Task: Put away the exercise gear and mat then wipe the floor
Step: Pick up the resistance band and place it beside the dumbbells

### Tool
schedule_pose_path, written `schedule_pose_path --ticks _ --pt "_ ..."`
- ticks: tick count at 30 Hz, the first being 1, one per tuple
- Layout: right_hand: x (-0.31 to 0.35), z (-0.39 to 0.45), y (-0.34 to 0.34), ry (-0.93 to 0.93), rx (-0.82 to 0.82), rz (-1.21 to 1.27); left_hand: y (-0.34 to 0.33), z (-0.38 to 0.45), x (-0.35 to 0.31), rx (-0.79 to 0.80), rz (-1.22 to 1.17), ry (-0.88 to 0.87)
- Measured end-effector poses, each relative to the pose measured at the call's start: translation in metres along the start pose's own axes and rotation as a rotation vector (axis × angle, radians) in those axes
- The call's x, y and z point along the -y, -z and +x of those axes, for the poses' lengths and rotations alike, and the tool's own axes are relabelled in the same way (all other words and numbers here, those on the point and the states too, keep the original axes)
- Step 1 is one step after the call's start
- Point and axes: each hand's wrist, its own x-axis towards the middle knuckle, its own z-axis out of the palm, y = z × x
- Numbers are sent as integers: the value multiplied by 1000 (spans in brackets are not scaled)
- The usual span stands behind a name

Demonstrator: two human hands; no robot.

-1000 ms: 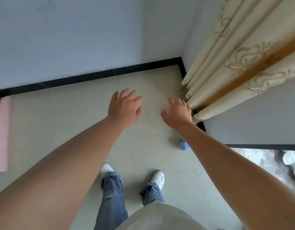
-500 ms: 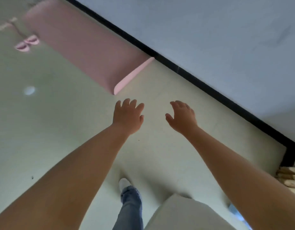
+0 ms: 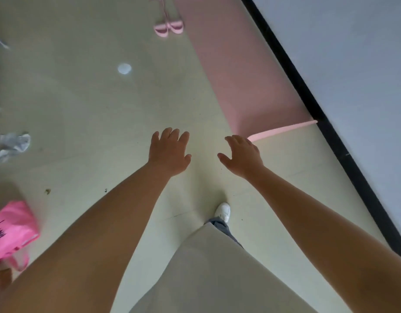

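Plainly, we had nothing in either hand — our left hand (image 3: 169,152) and right hand (image 3: 241,155) were both spread open above the pale floor (image 3: 93,105), fingers loose. The pink mat (image 3: 242,71) lay flat along the black skirting by the wall, its near end just beyond our right hand, with a pink piece of exercise gear (image 3: 169,27) at its far edge. We judged the mat light, soft and floppy — best gripped at that near short edge with both hands and rolled away from us.
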Motion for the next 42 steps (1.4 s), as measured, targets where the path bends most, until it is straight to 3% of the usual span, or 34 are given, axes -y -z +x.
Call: schedule_pose_path --ticks 8,20,32,42 --pt "46 187 62 114 113 -145 48 146 79 99 0 136" --pt "136 420 138 166 170 -230 112 339 206 108 -135 249" --pt "247 648 201 -18 166 -93 169 548 377 180 -40 72" --pt "272 847 271 -125 168 -46 247 756 462 181 6 -29"
